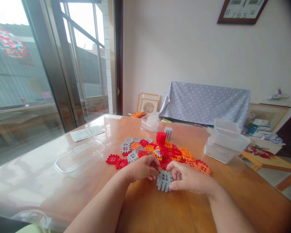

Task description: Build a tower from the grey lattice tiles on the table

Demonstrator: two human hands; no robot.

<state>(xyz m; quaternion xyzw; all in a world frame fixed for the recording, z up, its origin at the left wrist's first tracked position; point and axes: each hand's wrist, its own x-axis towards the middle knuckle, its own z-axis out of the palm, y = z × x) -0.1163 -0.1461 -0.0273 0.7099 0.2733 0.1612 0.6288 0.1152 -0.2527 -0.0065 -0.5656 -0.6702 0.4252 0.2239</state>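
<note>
A stack of grey waffle blocks (164, 181) stands near the front of the block pile. My right hand (190, 178) grips its right side, thumb low and fingers curled higher up. At the stack's upper left is my left hand (144, 168), its fingers curled together; whatever they hold, if anything, is hidden. Just beyond both hands lies a loose pile of red, orange and grey waffle blocks (150, 149). Behind the pile stand a red block stack (161, 138) and another grey block stack (168, 133).
Clear plastic lids (80, 155) and printed sheets (87, 133) lie on the left of the wooden table (145, 213). Clear plastic boxes (225, 142) stand at the right, and a smaller clear container (150, 121) at the back edge.
</note>
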